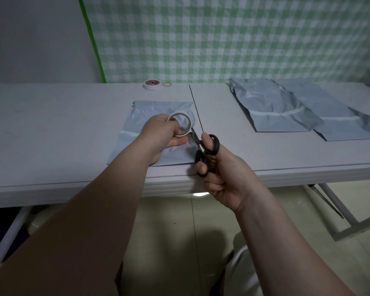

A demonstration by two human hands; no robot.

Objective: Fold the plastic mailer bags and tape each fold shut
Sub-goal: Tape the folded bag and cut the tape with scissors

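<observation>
Two grey plastic mailer bags [273, 107] lie taped; over a third bag [150, 110], your left hand [160, 133] grips a white tape roll [190, 124], your right hand [224, 178] black scissors [217, 144].

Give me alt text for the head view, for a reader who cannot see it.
A left hand holds a roll of tape over a grey mailer bag on a table; the right hand holds black-handled scissors beside it. A taped bag and a second taped bag lie to the right, a spare tape roll and rubber band at the far edge.

Left hand [162, 133] holds tape roll [181, 124]; right hand [222, 178] grips scissors [205, 152] over mailer bag [141, 124]
</observation>
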